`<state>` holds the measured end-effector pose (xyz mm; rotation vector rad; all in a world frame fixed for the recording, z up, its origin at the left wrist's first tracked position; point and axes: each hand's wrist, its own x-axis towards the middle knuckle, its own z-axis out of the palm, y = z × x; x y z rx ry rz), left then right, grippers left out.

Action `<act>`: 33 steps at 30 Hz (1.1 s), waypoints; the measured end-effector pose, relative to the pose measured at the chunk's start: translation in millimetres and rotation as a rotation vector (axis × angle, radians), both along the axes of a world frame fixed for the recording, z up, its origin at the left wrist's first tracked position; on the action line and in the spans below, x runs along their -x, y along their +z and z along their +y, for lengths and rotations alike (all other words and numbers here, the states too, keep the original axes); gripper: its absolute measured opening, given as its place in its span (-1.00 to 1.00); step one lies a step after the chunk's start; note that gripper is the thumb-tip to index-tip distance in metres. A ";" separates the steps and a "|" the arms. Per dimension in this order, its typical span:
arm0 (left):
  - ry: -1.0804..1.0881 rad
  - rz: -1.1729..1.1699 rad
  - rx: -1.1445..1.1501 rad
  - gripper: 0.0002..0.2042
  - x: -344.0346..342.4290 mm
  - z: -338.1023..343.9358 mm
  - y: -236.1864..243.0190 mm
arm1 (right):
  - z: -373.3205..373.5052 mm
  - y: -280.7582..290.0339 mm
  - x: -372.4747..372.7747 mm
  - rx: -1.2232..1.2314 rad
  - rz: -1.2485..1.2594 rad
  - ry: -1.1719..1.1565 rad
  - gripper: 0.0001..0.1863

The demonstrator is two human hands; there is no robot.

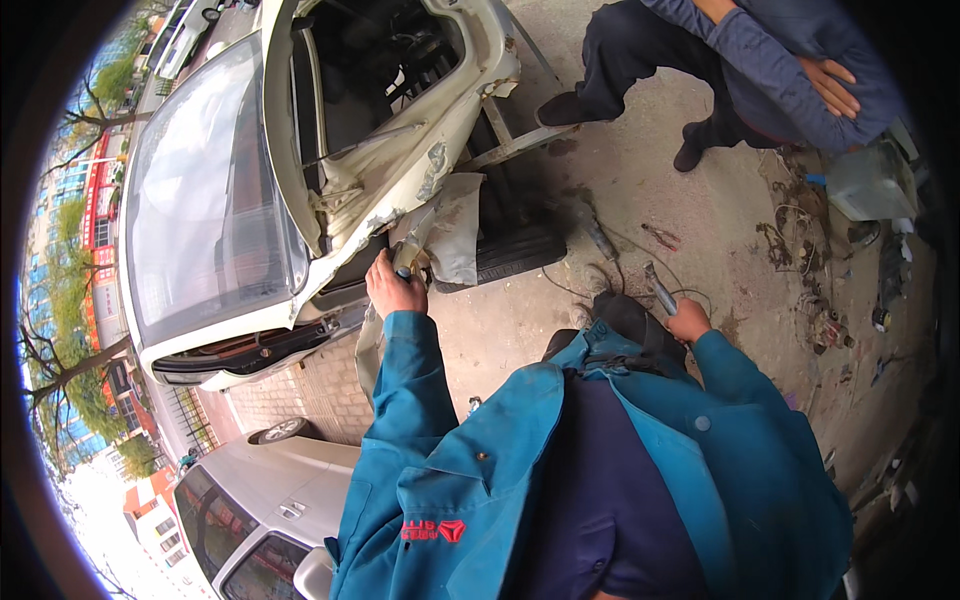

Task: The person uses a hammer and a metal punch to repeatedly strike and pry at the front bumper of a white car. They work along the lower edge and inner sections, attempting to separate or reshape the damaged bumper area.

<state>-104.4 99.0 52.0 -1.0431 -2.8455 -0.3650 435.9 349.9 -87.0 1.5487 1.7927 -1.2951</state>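
Observation:
My left hand [398, 285] has its fingers curled round a small dark tool [404, 272], hard to make out, against the torn, bent metal edge [420, 240] of a cream car body [300, 150]. My right hand [688, 320] is closed on the handle of a grey metal tool [660, 287], perhaps a hammer, held low over my right leg, apart from the car. Just below the torn edge, beside my left hand, hangs a grey sheet panel [457, 225] in front of a black tyre [510, 265].
Another person [760, 70] in dark blue is at the upper right. A corded cylindrical tool [600, 240] and red-handled pliers [662, 238] lie on the concrete, with a plastic container [870, 185] and scrap [830, 330] to the right. A silver car [270, 485] stands at lower left.

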 end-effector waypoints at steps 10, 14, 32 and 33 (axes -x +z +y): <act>0.133 -0.091 0.042 -0.49 26.3 -2.1 -14.5 | -88.7 -35.9 -98.5 -0.114 -0.095 -0.116 -0.56; 0.221 -0.076 0.040 -0.62 19.5 4.4 -11.7 | -114.7 -44.7 -114.5 -0.204 -0.097 -0.107 -0.54; 0.212 -0.041 -0.016 -0.63 12.4 3.1 -19.7 | -5.0 31.7 0.8 0.030 0.052 -0.131 -0.76; 0.213 -0.031 -0.024 -0.64 12.1 3.6 -21.3 | 5.4 28.8 10.2 0.058 0.036 -0.114 -0.73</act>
